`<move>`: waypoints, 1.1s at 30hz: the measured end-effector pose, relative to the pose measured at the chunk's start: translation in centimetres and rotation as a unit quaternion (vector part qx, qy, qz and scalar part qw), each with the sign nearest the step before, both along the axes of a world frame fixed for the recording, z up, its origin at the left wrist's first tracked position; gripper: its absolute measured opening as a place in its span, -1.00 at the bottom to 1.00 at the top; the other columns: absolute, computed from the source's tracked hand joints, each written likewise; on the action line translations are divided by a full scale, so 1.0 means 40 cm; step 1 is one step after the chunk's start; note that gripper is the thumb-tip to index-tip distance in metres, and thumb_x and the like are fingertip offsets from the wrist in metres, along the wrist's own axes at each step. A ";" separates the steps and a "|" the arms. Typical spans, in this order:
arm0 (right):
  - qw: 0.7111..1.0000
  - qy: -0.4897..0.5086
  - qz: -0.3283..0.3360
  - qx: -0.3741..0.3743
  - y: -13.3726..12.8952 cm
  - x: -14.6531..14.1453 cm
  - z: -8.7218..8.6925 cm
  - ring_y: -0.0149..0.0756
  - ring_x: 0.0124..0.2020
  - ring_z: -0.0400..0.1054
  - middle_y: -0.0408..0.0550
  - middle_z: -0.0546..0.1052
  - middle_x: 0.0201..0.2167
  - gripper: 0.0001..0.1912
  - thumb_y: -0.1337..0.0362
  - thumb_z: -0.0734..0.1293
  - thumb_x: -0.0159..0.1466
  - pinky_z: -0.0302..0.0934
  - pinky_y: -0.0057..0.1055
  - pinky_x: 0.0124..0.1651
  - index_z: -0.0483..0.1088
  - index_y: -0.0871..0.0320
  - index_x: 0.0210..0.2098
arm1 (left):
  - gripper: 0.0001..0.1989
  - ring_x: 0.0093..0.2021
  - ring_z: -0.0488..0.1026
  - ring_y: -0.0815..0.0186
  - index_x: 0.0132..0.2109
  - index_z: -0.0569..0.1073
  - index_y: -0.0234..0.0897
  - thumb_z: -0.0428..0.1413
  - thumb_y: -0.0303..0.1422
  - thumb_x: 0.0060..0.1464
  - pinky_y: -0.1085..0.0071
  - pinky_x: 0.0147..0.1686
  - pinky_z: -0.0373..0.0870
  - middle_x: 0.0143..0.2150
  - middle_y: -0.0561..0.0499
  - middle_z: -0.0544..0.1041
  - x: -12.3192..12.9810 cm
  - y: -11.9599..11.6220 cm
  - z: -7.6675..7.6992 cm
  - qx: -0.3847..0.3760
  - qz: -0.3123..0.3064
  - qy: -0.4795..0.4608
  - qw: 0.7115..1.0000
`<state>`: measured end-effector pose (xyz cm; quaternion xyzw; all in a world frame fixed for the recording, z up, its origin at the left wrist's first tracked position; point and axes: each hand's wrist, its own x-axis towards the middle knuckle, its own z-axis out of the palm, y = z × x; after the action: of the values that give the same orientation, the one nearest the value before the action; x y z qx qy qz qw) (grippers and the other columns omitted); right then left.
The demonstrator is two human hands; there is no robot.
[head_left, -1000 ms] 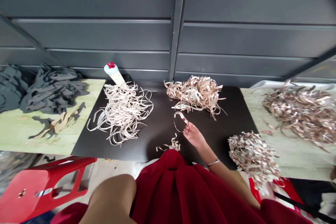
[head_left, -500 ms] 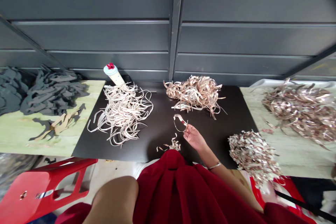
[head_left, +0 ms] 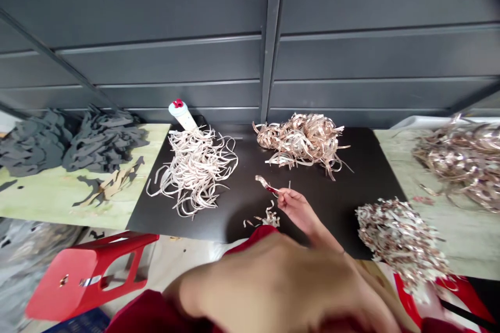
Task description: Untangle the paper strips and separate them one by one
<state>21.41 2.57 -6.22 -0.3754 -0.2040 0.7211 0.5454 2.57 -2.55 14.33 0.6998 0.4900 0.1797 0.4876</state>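
My right hand [head_left: 296, 207] is above the dark mat, its thumb and fingers pinched on one end of a shiny rose-gold strip [head_left: 264, 183]. The strip's free end sticks out leftward. Close to the camera, my left hand [head_left: 269, 281] is large and smeared by motion, so its fingers cannot be made out; it covers part of my right forearm. Just left of and below my right hand lies a small heap of short curled strips [head_left: 269, 217]. Behind it is a tangled pile of long rose-gold strips [head_left: 304, 138]. Left of that spreads a pile of pale narrow strips [head_left: 199, 166].
A white bottle with a red top [head_left: 183, 113] stands behind the pale strips. A heap of short metallic pieces [head_left: 402, 239] lies at the mat's right edge, with more rose-gold strips [head_left: 464, 161] beyond. Dark grey cut pieces [head_left: 105, 138] lie left. A red stool [head_left: 70, 276] stands below.
My left hand has come up from the lower left across the view, blurred. The strip in my right hand has turned from hanging in a curve to pointing left. The view has shifted slightly.
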 end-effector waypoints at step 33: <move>0.694 -0.622 0.045 0.360 -0.058 -0.067 0.202 -0.35 -0.45 0.32 -0.03 0.42 -0.44 -0.72 0.31 0.14 0.35 0.24 -0.45 -0.37 0.49 0.15 -0.23 | -0.58 -0.54 0.24 0.39 -0.58 0.34 -0.28 -0.09 -0.27 0.22 0.47 -0.50 0.13 -0.59 0.06 0.29 0.023 0.076 -0.293 0.119 0.133 -0.044 0.983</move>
<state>18.74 0.27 1.85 -0.5039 -0.7568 0.2183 0.3545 3.48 0.50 2.61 0.6731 0.5316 0.3308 0.3937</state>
